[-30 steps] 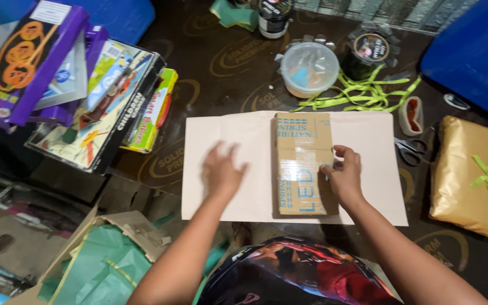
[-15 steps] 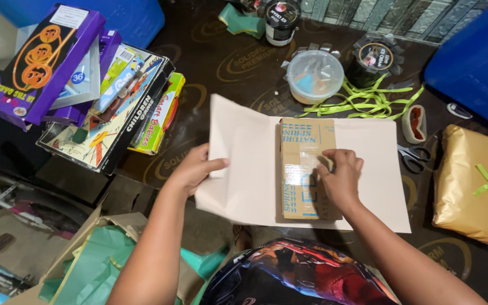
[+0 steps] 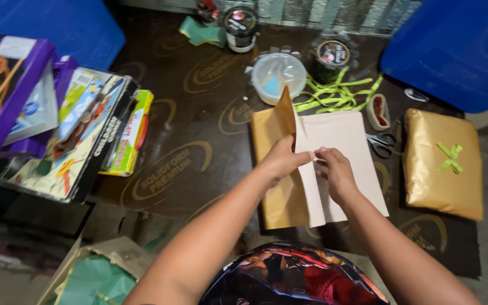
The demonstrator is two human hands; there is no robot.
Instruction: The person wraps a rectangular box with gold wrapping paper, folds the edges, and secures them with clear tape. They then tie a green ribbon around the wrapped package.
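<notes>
Folding a big sheet of wrapping paper, gold outside & pale inside, both hands meet at its middle. The left hand is closed on the folded-over gold flap, pinching its edge w/ thumb & fingers, so the flap stands up a bit. The right hand is just beside it, fingers curled & pressing down on the pale side of the paper; the 2 hands nearly touch. The paper lies flat on the dark brown floor mat w/ gold oval prints, right in front of the person. Can't see what is under the flap.

Near the paper's right edge lie small black-handled scissors & a little tape holder w/ red inside. Further right sits a wrapped gold parcel w/ a light green ribbon cross. Above the paper there's a round clear plastic tub w/ lid, a black round tin & a loose heap of light green ribbon strips. Far left, well apart, is a pile of bright toy & game boxes. A blue plastic bin is at the top right.
</notes>
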